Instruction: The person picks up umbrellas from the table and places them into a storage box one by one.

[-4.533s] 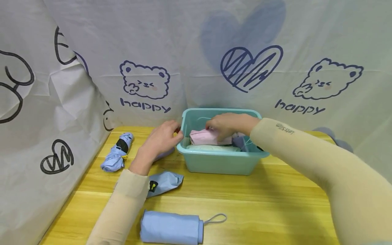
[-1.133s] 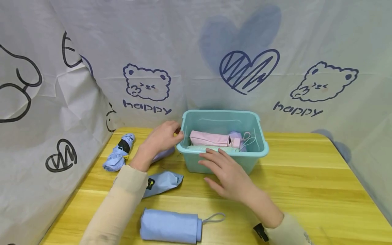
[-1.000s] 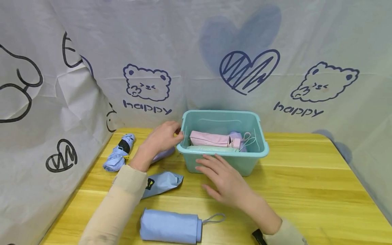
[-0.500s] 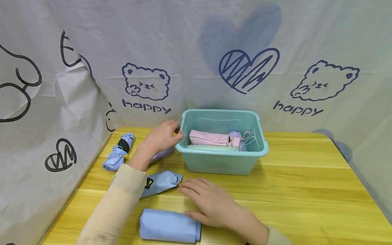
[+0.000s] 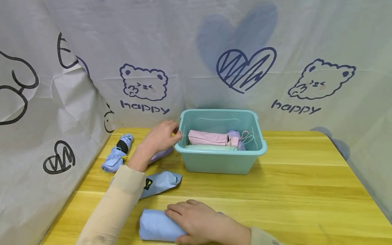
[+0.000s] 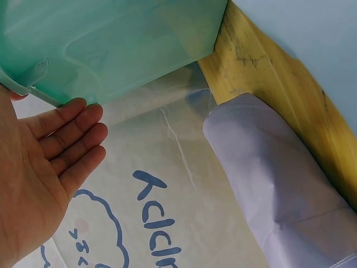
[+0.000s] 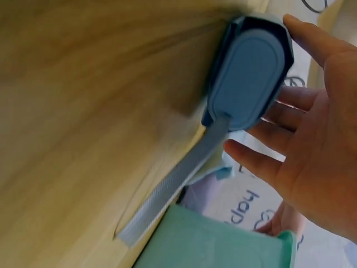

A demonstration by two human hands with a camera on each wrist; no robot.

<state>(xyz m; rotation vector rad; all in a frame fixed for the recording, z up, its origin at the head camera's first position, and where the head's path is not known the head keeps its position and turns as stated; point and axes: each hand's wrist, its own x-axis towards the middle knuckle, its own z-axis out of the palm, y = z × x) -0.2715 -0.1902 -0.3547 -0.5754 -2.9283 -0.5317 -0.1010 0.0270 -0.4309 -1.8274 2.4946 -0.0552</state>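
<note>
In the head view, my left hand (image 5: 160, 137) is at the left rim of a teal plastic bin (image 5: 217, 163). Its thumb lies over the rim, and its fingers touch the outer wall in the left wrist view. My right hand (image 5: 199, 221) spans a folded blue umbrella (image 5: 159, 226) at the table's front, thumb on the near side, fingers on the far side. The right wrist view shows the umbrella's oval handle end (image 7: 248, 78) and wrist strap (image 7: 173, 184). Inside the bin lie a pink umbrella (image 5: 208, 137), a pale green one (image 5: 211, 147) and a purple one (image 5: 233, 133).
Left of the bin lie a light blue umbrella with a black band (image 5: 116, 154), a grey-blue one (image 5: 163, 182) and a lilac one (image 6: 268, 178), partly behind my left arm in the head view. A printed white cloth (image 5: 196, 92) hangs behind the wooden table (image 5: 306, 183).
My right hand was inside the bin at the pink umbrella. It has come out, moved down toward the table's front and settled over the blue umbrella. My left hand has stayed at the rim.
</note>
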